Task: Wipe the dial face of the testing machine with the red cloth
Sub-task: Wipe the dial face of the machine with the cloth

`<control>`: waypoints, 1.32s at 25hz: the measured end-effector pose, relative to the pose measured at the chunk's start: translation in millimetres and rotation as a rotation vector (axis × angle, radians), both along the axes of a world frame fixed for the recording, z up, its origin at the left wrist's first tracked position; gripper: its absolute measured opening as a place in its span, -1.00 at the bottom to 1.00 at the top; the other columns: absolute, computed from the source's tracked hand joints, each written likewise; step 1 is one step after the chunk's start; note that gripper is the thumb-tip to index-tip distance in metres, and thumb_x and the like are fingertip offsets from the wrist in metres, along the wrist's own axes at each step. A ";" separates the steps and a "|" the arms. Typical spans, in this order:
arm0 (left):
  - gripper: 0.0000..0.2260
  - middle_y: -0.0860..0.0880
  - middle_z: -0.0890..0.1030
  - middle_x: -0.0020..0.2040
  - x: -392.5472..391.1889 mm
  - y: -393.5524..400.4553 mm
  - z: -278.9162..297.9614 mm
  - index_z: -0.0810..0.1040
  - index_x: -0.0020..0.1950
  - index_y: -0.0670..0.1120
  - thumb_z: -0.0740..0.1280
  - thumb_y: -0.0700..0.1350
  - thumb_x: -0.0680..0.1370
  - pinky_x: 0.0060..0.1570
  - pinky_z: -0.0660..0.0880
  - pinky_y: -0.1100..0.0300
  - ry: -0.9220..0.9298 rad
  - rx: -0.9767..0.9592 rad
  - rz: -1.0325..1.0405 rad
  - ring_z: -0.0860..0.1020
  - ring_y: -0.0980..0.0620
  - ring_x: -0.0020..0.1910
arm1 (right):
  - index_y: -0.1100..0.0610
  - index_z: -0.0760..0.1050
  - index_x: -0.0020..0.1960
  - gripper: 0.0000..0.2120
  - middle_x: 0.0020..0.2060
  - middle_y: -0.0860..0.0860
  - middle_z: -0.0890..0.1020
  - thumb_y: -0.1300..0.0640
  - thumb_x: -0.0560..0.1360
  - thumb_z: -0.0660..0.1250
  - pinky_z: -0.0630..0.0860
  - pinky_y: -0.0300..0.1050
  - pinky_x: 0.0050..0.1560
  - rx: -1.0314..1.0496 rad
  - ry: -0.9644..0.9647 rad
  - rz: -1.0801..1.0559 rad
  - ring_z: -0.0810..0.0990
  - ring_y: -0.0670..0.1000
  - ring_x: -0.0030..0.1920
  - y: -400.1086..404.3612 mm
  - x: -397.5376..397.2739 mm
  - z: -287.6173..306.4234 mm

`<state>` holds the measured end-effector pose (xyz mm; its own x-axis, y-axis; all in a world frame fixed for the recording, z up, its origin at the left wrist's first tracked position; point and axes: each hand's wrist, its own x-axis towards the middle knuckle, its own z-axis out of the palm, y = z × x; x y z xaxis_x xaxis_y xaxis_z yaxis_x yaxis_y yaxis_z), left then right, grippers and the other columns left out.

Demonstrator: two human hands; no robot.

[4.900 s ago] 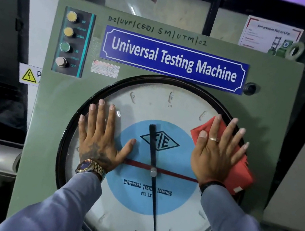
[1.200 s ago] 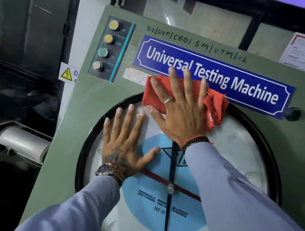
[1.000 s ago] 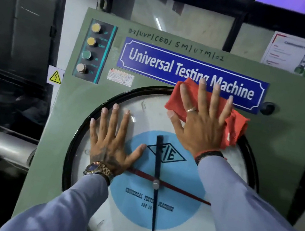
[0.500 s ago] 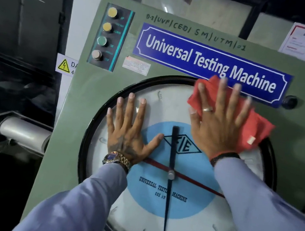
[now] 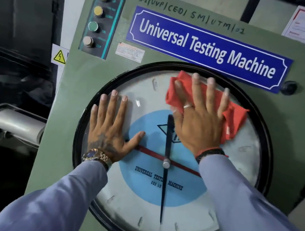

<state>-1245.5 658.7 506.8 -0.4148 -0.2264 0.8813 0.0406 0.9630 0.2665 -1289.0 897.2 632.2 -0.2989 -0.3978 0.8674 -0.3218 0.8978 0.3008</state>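
The round dial face (image 5: 152, 203) fills the green front panel of the testing machine (image 5: 84, 83), with a black rim, a blue centre disc and a black pointer hanging down. My right hand (image 5: 197, 121) lies flat, fingers spread, pressing the folded red cloth (image 5: 232, 121) against the upper part of the dial glass, just under the rim. The cloth sticks out to the left and right of my fingers. My left hand (image 5: 108, 130) rests flat and open on the left side of the glass, holding nothing.
A blue nameplate (image 5: 208, 47) sits above the dial. A column of push buttons (image 5: 96, 20) is at the panel's upper left, a black knob (image 5: 289, 87) at the upper right. A grey cylinder (image 5: 17, 125) juts out to the left of the machine.
My right hand slid the cloth along the top of the dial, first to the right, then back left toward the top centre. My left hand stayed planted on the glass.
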 end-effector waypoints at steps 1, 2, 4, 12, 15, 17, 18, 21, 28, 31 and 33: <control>-0.04 -0.14 0.00 0.81 1.5 0.4 0.8 -0.01 0.81 0.01 0.06 0.55 0.56 0.74 -0.05 -0.28 -0.015 0.001 -0.001 -0.05 -0.24 0.79 | -0.22 0.05 0.80 -0.37 0.83 0.06 0.10 -0.27 0.77 0.06 -0.05 0.59 0.70 -0.076 -0.006 -0.045 0.09 0.36 0.79 22.4 1.3 -5.6; -0.04 -0.14 -0.02 0.81 2.9 1.5 1.9 -0.02 0.81 0.01 0.05 0.55 0.56 0.74 -0.07 -0.28 -0.034 0.005 -0.002 -0.06 -0.24 0.79 | -0.19 0.01 0.80 -0.36 0.83 0.07 0.09 -0.25 0.77 0.08 -0.04 0.60 0.70 -0.166 -0.006 -0.086 0.08 0.37 0.79 44.0 3.5 -13.4; -0.03 -0.14 -0.06 0.82 5.6 3.9 5.1 -0.04 0.81 0.01 0.03 0.55 0.56 0.74 -0.10 -0.29 -0.079 0.012 -0.002 -0.10 -0.24 0.79 | -0.12 -0.02 0.76 -0.36 0.83 0.10 0.09 -0.21 0.76 0.11 0.01 0.62 0.68 -0.352 -0.023 -0.152 0.07 0.38 0.78 74.7 10.0 -33.4; -0.04 -0.14 -0.05 0.82 8.3 2.4 7.3 0.00 0.81 -0.02 0.06 0.53 0.57 0.74 -0.17 -0.24 -0.084 0.003 -0.017 -0.12 -0.23 0.79 | -0.22 0.10 0.80 -0.24 0.81 0.16 0.12 -0.34 0.67 0.22 -0.06 0.60 0.69 -0.282 -0.007 -0.121 0.08 0.42 0.78 -13.6 8.3 -23.2; -0.06 -0.11 -0.07 0.82 11.4 -4.4 6.7 -0.05 0.81 0.01 0.08 0.51 0.59 0.74 -0.15 -0.21 -0.086 -0.018 -0.044 -0.14 -0.20 0.80 | -0.24 0.14 0.79 -0.18 0.81 0.12 0.16 -0.32 0.59 0.29 -0.04 0.57 0.70 -0.113 0.011 -0.022 0.11 0.38 0.78 -72.0 7.9 -19.9; -0.08 -0.11 -0.06 0.82 16.1 -11.6 5.6 -0.06 0.81 0.00 0.10 0.48 0.60 0.75 -0.06 -0.23 -0.095 -0.060 -0.043 -0.11 -0.19 0.80 | -0.15 0.13 0.81 -0.09 0.81 0.13 0.16 -0.34 0.55 0.34 0.01 0.52 0.71 -0.155 0.007 0.013 0.12 0.34 0.78 -79.3 9.3 -17.5; -0.09 -0.10 -0.05 0.82 18.7 -14.8 6.3 -0.04 0.81 -0.01 0.11 0.47 0.61 0.74 0.00 -0.23 -0.099 -0.084 -0.037 -0.09 -0.19 0.80 | -0.09 0.11 0.82 -0.03 0.81 0.14 0.16 -0.37 0.53 0.36 0.03 0.47 0.73 -0.224 -0.001 0.018 0.14 0.31 0.79 -78.5 10.5 -15.6; -0.12 -0.08 -0.02 0.82 26.9 -16.5 11.2 0.01 0.81 -0.01 0.11 0.44 0.62 0.73 0.09 -0.21 -0.109 -0.093 -0.047 -0.05 -0.17 0.80 | 0.00 0.14 0.82 -0.02 0.81 0.16 0.15 -0.45 0.56 0.33 0.02 0.43 0.74 -0.318 -0.052 -0.044 0.13 0.27 0.79 -79.3 15.2 -12.3; -0.25 -0.09 0.06 0.81 88.1 -60.5 38.9 0.09 0.80 -0.03 0.03 0.30 0.67 0.72 0.04 -0.30 -0.129 0.043 0.079 0.04 -0.20 0.79 | -0.06 0.24 0.77 -0.38 0.78 0.04 0.25 -0.17 0.74 0.04 -0.02 0.20 0.79 -0.555 -0.453 0.459 0.17 0.13 0.79 -115.1 72.9 -1.7; -0.25 -0.09 0.07 0.81 150.9 -95.5 51.0 0.09 0.80 -0.04 0.01 0.30 0.66 0.73 -0.02 -0.30 -0.134 0.096 0.209 0.04 -0.19 0.79 | -0.21 0.52 0.52 -0.59 0.63 -0.04 0.53 -0.30 0.79 0.12 0.38 -0.04 0.65 -1.268 -0.885 1.091 0.56 -0.07 0.54 -161.1 139.8 6.7; -0.24 -0.06 0.05 0.81 206.4 -132.5 51.0 0.08 0.80 -0.02 0.01 0.31 0.65 0.74 -0.06 -0.28 -0.168 0.073 0.301 0.02 -0.16 0.80 | 0.00 0.66 0.40 -0.44 0.39 0.06 0.74 -0.39 0.73 0.18 0.63 0.08 0.47 -1.745 -1.220 1.407 0.75 0.05 0.30 -189.2 178.6 -5.3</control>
<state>-1039.1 526.2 557.8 -0.4579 -0.4204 0.7833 -0.2921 0.9033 0.3141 -1110.4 708.0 626.9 -0.9530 -0.1950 0.2317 -0.0333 -0.6928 -0.7204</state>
